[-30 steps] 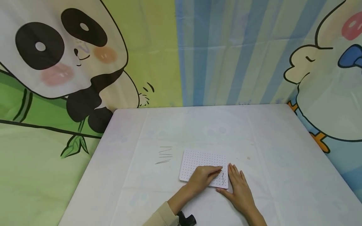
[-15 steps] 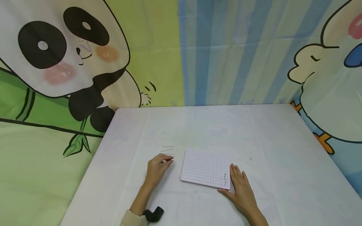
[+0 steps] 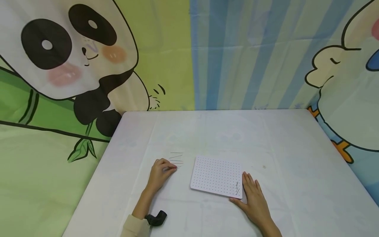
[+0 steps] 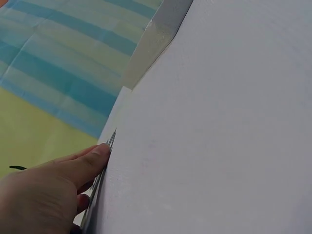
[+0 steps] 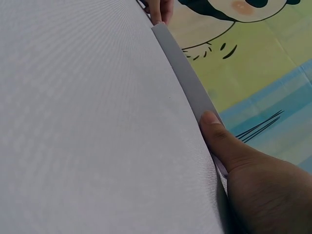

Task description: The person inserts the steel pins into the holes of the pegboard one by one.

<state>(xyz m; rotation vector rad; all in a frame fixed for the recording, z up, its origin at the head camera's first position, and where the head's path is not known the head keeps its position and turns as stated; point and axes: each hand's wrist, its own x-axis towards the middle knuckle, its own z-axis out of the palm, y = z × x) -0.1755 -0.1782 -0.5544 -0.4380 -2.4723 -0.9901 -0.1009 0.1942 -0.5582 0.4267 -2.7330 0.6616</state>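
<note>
My left hand (image 3: 160, 172) is low over the tabletop, left of a white perforated board (image 3: 216, 176). Thumb and fingertips pinch at a thin metal needle (image 4: 113, 136) lying along the table surface. Just beyond the fingers lie several more needles (image 3: 176, 160), spread in a loose row. My right hand (image 3: 254, 199) rests at the board's right side, fingers straight along the edge and thumb at the near corner. In the right wrist view the thumb (image 5: 212, 122) presses against the board's side wall (image 5: 187, 80). Several dark needles (image 5: 261, 126) stand up from the board near its right edge.
A white-covered table (image 3: 284, 141) runs back to a cartoon-printed cloth (image 3: 165, 56) hung behind it. A small stain (image 3: 264, 167) marks the cover right of the board. A black wrist device (image 3: 157, 218) sits at my left cuff.
My left hand has left the board's right side and swung left to the needles, where it moved slightly nearer me. The right hand has stayed at the board's edge.
</note>
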